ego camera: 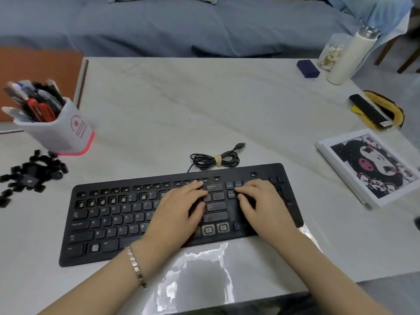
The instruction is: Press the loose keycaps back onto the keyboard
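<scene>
A bed [159,26] under a grey-blue sheet runs across the far side, and in front of it stands a pale marbled table [181,98]. A black keyboard [102,223] lies on the table near its front edge, slightly skewed. Many of its sockets are bare: the whole top row, the left part of the number row and a few in the bottom row. Both hands rest on its right half. The left hand [175,214] lies palm down, its fingers [195,186] bent and close together, their tips on the keys beside the wide key at the upper right of the main block. The right hand [261,208] lies palm down over the next block, its fingers [244,189] lightly spread, tips on the keys. Whether either hand has a cap beneath it cannot be told. A framed cartoon picture [372,164] lies flat to the right of the keyboard. A white pen holder [59,130] with a pink base, full of pens, stands at the far left. Just in front of it lies the heap of loose keycaps [34,171], well apart from the keyboard. A white bottle [350,57] stands in the far right corner beside a clear jar [331,53]. A bundled black cable [216,159] lies just behind the keyboard. A dark blue box [308,68] sits near the bottle. A bracelet [136,267] circles the left wrist.
</scene>
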Demonstrator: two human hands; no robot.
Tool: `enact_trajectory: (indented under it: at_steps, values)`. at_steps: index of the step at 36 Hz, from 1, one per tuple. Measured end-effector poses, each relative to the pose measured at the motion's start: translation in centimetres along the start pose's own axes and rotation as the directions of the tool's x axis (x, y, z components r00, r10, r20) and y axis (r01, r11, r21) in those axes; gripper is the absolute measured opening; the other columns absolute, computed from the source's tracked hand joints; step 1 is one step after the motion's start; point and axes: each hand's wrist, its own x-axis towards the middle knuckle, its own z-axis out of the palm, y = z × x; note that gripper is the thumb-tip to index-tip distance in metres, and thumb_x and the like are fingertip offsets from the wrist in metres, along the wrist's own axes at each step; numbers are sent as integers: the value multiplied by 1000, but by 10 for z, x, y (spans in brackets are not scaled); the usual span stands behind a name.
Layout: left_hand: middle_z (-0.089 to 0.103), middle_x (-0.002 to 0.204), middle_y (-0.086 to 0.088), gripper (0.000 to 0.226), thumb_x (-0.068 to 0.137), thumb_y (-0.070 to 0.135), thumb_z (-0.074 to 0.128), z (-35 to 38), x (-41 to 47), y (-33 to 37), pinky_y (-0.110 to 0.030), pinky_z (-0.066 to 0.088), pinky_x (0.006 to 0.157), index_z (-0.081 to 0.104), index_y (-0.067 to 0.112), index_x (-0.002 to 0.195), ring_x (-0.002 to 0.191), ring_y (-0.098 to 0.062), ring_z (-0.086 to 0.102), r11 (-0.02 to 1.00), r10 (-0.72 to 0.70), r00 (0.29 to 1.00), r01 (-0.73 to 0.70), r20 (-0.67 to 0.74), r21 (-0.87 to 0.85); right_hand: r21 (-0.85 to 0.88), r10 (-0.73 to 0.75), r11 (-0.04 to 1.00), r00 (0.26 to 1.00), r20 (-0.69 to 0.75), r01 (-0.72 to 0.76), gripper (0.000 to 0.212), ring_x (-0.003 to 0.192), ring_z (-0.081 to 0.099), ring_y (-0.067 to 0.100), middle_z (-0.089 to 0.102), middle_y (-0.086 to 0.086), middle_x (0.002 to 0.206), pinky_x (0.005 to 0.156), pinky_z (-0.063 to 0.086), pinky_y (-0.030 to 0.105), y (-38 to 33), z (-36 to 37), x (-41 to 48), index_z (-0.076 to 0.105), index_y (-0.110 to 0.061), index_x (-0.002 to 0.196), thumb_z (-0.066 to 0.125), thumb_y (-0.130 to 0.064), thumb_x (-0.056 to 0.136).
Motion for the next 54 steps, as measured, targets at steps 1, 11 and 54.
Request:
enact_trajectory:
  at_steps: [1,11,54]
  values:
    - [63,119,4,45,85,38,40,-11,-2,-5,-28,38,100,70,14,108,112,-6,52,999,-34,998,32,-46,-42,12,-24,1000,999,46,24,24,105,50,12,60,-2,106,87,27,11,-10,4,6,67,-16,111,53,-17,91]
    - [60,121,-8,33,84,4,65,-125,-47,-119,-27,34,96,63,6,117,115,-26,53,881,-414,842,467,-346,82,159,-192,977,916,353,143,27,105,55,8,63,-6,115,89,36,17,-136,46,67,65,-21,114,49,-22,92]
    - [72,77,4,31,81,-5,65,-174,-96,-168,-15,53,71,70,25,89,67,-2,65,530,-786,563,403,-255,-746,17,-430,846,664,612,532,24,105,45,31,45,13,113,89,42,40,-281,191,116,61,-4,110,45,-14,94]
